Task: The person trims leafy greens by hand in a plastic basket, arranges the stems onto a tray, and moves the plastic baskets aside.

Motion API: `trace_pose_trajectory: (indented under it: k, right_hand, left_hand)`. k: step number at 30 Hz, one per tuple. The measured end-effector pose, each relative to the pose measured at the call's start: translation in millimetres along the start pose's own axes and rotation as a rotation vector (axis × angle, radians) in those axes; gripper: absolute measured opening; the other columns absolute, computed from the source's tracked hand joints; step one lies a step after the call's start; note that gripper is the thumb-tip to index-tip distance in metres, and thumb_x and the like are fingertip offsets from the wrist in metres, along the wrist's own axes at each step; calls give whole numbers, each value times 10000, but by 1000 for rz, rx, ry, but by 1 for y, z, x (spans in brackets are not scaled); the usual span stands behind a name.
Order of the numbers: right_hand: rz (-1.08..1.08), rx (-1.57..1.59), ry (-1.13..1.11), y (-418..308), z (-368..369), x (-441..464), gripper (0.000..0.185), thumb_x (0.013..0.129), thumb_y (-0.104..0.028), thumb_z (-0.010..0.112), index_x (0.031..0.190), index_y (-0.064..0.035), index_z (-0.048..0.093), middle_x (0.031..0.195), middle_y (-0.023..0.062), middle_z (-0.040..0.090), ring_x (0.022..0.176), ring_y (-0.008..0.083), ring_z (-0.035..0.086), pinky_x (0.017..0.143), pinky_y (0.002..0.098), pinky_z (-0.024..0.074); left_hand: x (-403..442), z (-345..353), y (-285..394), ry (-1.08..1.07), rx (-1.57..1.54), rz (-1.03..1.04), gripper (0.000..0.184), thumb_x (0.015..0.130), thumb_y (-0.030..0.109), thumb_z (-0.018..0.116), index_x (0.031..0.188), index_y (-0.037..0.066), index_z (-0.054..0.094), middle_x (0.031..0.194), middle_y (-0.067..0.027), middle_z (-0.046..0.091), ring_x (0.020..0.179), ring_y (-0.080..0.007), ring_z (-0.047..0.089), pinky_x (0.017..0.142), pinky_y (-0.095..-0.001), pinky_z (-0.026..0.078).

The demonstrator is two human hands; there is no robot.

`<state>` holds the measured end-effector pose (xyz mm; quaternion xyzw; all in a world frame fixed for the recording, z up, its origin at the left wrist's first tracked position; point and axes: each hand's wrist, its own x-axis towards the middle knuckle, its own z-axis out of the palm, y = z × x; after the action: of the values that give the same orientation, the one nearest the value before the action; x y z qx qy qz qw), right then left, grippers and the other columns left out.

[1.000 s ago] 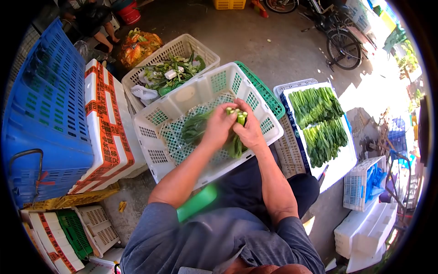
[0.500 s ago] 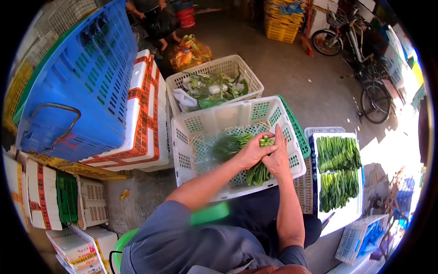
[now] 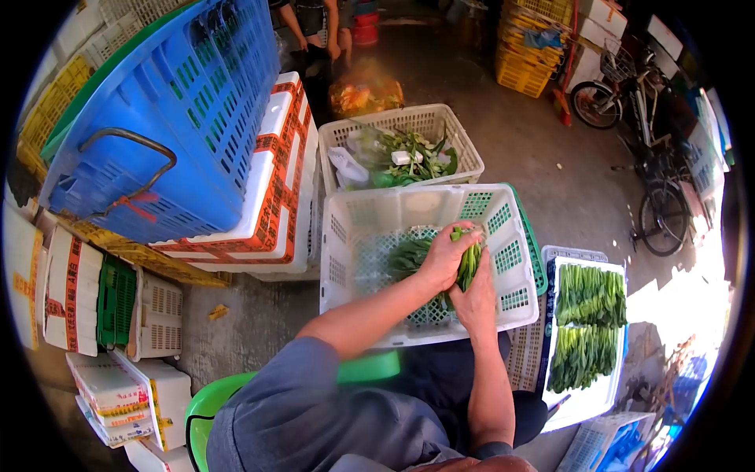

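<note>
A bunch of leafy greens [image 3: 470, 266] is held between my two hands above a white plastic crate [image 3: 385, 206]. My left hand [image 3: 450, 256] is closed around the upper part of the bunch. Lower and to the right, my right hand [image 3: 476, 300] grips it, with the thumb and fingers along its side. More loose greens [image 3: 407, 258] lie in the crate to the left of my hands. On the right, a white foam tray [image 3: 583, 403] holds two rows of neatly laid greens [image 3: 591, 295].
Behind the crate stands a second crate [image 3: 464, 145] of leaf scraps. Foam boxes [image 3: 271, 169] with a blue basket [image 3: 141, 189] on top rise at left. A person's bare arms [image 3: 334, 35] show at the back. Bicycles [image 3: 661, 197] and yellow crates [image 3: 525, 72] stand at far right.
The view has shifted, so the scene sits lower and further right. My fingers were at the stem ends; now both hands are wrapped around the bunch, which is more upright.
</note>
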<state>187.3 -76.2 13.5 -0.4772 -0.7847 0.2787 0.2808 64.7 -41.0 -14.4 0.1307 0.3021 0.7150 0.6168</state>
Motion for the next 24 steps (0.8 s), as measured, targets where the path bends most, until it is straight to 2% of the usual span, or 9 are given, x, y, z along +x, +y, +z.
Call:
trace_pose_trajectory:
  k: [4,6,10,14,17,19,22,23,24]
  right_hand:
    - [21,56,13,2,2,4,843,804,-107,697,1525,21,280,1315,333,558,1183,490,573,975,503,479]
    - [56,74,-5,3,-2,6,842,815,-100,679,1537,7,259,1328,325,557,1171,491,580,956,510,490]
    - [266,30,-149,-13,-15,14,814,823,-76,649,1538,-7,265,1332,325,554,1169,498,575,940,513,496]
    - [59,50,-41,-1,-2,7,828,827,-105,687,1536,-5,269,1333,322,549,1194,487,566,966,504,488]
    - [-185,18,172,14,7,4,840,824,-99,702,1537,-4,268,1345,319,542,1198,467,577,986,498,483]
    - [-167,47,142,6,7,5,844,816,-77,701,1541,-17,271,1333,314,553,1200,457,582,992,490,483]
    - [-46,178,61,0,-6,7,839,804,-55,696,1539,-45,292,1320,296,573,1201,446,583,988,468,492]
    - [-1,139,46,-1,-9,7,840,798,-51,697,1537,-53,298,1304,291,584,1180,443,594,979,463,496]
    - [40,104,28,2,-15,8,841,793,-48,697,1536,-61,304,1287,286,595,1159,440,604,970,458,501]
  left_hand:
    - [-4,8,2,73,88,82,443,913,151,750,1275,28,527,1025,-99,653,934,-180,644,842,-320,549]
    - [-6,12,6,66,120,90,466,918,177,749,1295,29,519,1039,-97,655,947,-178,642,860,-326,542]
    - [-8,6,-3,-105,204,-18,390,913,151,732,1246,27,571,1047,-72,660,958,-166,641,861,-322,532]
    - [-6,0,-7,-82,202,-16,251,902,84,702,1133,21,628,1022,-64,670,929,-167,652,821,-321,543]
    - [0,-4,-3,-64,58,-37,170,904,55,680,1066,23,636,1004,-76,680,907,-183,667,795,-326,559]
    - [0,-2,4,-45,-1,-56,129,914,33,656,1038,32,623,987,-88,684,897,-197,676,778,-332,572]
    - [-8,13,13,96,-7,-107,203,918,64,676,1105,50,598,1005,-79,659,903,-207,663,788,-342,568]
    - [1,-1,6,59,2,-121,256,916,89,696,1142,43,586,1039,-83,652,926,-206,659,819,-353,563]
    - [-5,8,14,-8,70,-103,386,916,161,737,1235,39,557,1118,-74,639,1004,-201,641,887,-374,544]
